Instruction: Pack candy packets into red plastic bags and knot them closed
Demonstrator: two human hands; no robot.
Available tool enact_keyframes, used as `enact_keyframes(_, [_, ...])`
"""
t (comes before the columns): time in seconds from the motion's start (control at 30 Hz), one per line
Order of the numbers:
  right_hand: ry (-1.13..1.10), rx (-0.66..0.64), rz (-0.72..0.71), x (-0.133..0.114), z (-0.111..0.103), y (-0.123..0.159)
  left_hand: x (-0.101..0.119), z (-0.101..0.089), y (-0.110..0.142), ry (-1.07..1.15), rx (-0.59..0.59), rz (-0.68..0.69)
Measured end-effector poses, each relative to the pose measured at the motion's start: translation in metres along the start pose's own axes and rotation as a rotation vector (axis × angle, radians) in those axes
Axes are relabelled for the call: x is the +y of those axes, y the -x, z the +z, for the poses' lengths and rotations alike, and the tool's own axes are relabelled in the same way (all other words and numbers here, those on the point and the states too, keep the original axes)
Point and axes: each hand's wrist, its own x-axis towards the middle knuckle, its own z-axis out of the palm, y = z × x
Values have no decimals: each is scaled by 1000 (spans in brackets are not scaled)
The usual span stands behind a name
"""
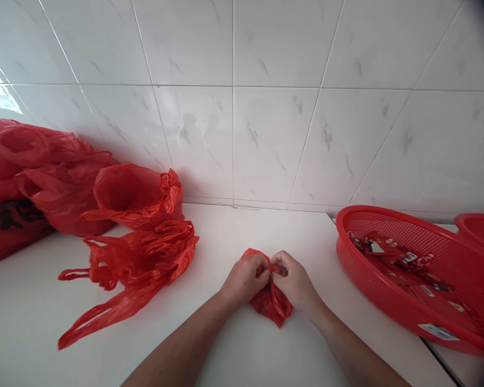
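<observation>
Both hands meet over a small red plastic bag (268,309) on the white tabletop, near the middle of the view. My left hand (246,277) is closed, its thumb and fingers pinching the bag's gathered top. From the other side my right hand (294,279) pinches the same gathered plastic, its fingertips almost touching the left ones. Below the hands the bag's lower part spreads out in a crumpled point. Whatever is inside the bag cannot be made out.
To the left lies a heap of crumpled red plastic bags (145,252), beside larger full-looking red bags (60,177). A red perforated basket (371,287) with several red packets (403,263) stands at the right, a second red basket (478,220) behind it. White tiles (274,145) back the table.
</observation>
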Motion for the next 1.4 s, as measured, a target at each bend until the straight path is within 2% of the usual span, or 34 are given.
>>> enact_keyframes(0.33, [119, 77, -55, -3, 0, 1, -3, 4, 0, 201, -36, -5])
enact_keyframes(0.57, [198, 167, -48, -2, 3, 4, 5, 2, 0, 271, -27, -27])
enact_keyframes(0.63, [148, 140, -54, -1, 2, 4, 7, 2, 1, 255, -20, -14])
enact_keyframes(0.73, [-40, 53, -47, 0, -1, 2, 6, 3, 3, 169, -2, 32])
enact_keyframes(0.87, [-230, -20, 67, 1, -7, -2, 3, 2, 4, 63, 11, 88])
enact_keyframes(1.03, [-381, -9, 182, 3, -12, -5, 1, 4, 4, 34, -6, 116])
enact_keyframes(1.2, [-618, 32, 212, 12, -17, -13, 2, 6, 7, 149, -32, 99])
enact_keyframes(1.4, [-584, 123, 223, 19, -23, -19, 7, 8, 9, 132, -78, 154])
